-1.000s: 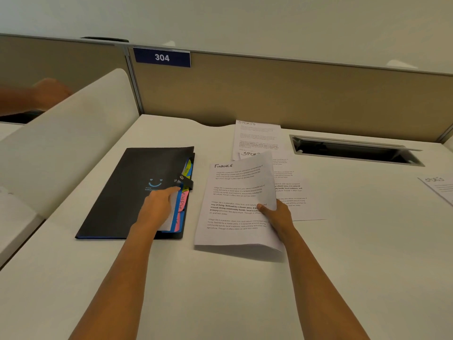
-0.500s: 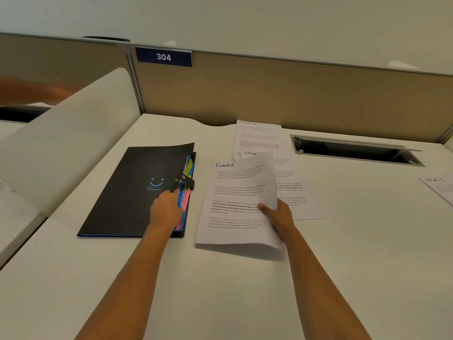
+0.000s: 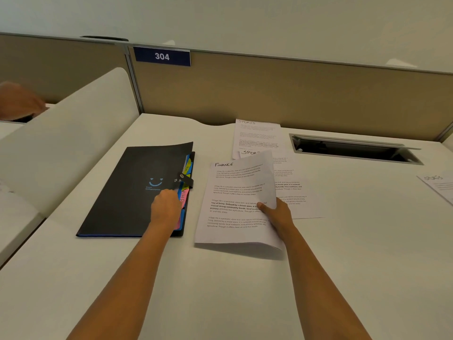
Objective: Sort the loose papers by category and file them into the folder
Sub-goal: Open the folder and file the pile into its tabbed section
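folder (image 3: 127, 192) left, held paper (image 3: 235, 204) right, sheets (image 3: 257, 136) behind

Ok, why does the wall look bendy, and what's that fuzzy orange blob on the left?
Head view: the wide-angle lens bows the partition along its top; the blob is motion blur, probably another person's hand; soft light leaves only a faint shadow under the lifted Finance sheet on the desk.

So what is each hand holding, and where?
Right hand pinches the Finance sheet by its right edge; left hand grips the folder cover at its tabbed edge.

Even soft overhead light, faint shadows, wide-angle edge bowing.
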The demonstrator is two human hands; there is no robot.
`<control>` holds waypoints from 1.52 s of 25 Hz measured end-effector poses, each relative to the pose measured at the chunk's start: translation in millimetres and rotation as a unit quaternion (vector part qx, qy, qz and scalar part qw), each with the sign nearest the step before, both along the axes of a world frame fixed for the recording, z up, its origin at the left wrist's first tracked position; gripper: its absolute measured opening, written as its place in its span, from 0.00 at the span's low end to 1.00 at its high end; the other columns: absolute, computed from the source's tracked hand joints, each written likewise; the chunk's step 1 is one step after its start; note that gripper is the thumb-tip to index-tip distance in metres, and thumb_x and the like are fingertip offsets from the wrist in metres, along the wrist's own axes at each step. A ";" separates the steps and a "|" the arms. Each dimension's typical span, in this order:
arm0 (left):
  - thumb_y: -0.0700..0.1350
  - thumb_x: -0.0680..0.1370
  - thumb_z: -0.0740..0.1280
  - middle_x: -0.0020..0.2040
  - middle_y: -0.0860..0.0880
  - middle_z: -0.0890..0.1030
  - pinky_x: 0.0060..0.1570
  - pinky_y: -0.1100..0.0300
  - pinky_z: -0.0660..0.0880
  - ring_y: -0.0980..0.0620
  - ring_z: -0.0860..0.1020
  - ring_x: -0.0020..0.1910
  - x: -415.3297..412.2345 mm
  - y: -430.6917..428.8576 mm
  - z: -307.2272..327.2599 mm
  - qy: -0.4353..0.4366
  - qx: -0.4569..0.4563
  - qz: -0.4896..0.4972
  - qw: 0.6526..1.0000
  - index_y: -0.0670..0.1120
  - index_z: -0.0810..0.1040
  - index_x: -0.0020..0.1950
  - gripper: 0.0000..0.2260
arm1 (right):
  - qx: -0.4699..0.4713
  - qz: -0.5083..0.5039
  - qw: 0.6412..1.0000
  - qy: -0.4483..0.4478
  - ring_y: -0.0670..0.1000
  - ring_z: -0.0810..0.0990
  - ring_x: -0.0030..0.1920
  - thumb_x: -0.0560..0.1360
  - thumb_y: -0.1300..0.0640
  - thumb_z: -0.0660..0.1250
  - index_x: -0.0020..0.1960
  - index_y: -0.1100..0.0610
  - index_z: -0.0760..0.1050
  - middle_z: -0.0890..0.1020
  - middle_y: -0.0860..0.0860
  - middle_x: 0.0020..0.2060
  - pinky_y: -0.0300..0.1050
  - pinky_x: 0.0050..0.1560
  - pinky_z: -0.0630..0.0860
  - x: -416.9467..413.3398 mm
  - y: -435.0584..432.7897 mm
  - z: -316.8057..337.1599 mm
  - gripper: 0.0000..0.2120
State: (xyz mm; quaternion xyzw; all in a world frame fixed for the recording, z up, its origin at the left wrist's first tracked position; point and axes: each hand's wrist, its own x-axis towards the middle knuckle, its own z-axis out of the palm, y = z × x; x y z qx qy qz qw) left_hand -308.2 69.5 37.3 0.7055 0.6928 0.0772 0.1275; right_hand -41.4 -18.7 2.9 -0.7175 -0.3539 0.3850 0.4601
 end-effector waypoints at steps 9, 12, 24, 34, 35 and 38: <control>0.44 0.79 0.63 0.47 0.39 0.80 0.43 0.58 0.77 0.45 0.81 0.44 2.9 -1.5 9.2 -0.041 0.060 0.034 0.997 0.36 0.77 0.51 0.11 | -0.003 0.002 1.000 -0.005 0.57 0.81 0.53 0.73 0.52 0.70 0.63 0.57 0.72 0.81 0.55 0.57 0.55 0.56 0.78 -0.4 -0.8 2.0 0.21; 0.44 0.78 0.65 0.47 0.39 0.81 0.44 0.56 0.78 0.44 0.82 0.45 -1.5 -1.7 14.6 -0.065 0.098 0.044 0.992 0.36 0.78 0.52 0.11 | -0.002 0.004 1.000 -0.009 0.56 0.80 0.51 0.73 0.52 0.69 0.62 0.57 0.72 0.80 0.55 0.56 0.54 0.55 0.78 -0.6 -0.5 3.1 0.20; 0.41 0.80 0.61 0.44 0.39 0.81 0.39 0.60 0.73 0.48 0.79 0.39 -18.0 -6.9 42.9 -0.158 0.180 0.042 0.970 0.36 0.79 0.48 0.11 | -0.007 0.002 1.000 0.004 0.57 0.80 0.51 0.74 0.53 0.69 0.63 0.58 0.71 0.80 0.56 0.58 0.54 0.55 0.78 -2.2 -1.6 6.2 0.21; 0.41 0.79 0.62 0.44 0.40 0.81 0.38 0.60 0.74 0.51 0.75 0.37 -20.4 -13.2 45.3 -0.183 0.159 0.035 0.969 0.37 0.80 0.49 0.09 | -0.018 0.081 0.994 0.069 0.48 0.80 0.46 0.73 0.55 0.71 0.64 0.58 0.72 0.80 0.54 0.55 0.38 0.39 0.76 -14.5 8.2 52.3 0.21; 0.41 0.79 0.62 0.44 0.40 0.82 0.38 0.59 0.74 0.50 0.76 0.37 -20.4 -13.0 46.1 -0.183 0.157 0.037 0.970 0.37 0.80 0.49 0.09 | -0.032 0.118 0.991 0.043 0.48 0.80 0.46 0.72 0.55 0.71 0.64 0.58 0.72 0.80 0.54 0.55 0.38 0.40 0.76 -19.1 14.1 60.4 0.22; 0.42 0.79 0.63 0.46 0.40 0.82 0.41 0.59 0.73 0.50 0.76 0.37 -21.5 -13.1 47.6 -0.184 0.147 0.037 0.971 0.37 0.80 0.50 0.10 | -0.066 0.187 0.979 -0.052 0.54 0.80 0.51 0.72 0.57 0.71 0.64 0.60 0.73 0.80 0.56 0.57 0.45 0.50 0.77 -34.6 38.9 83.3 0.22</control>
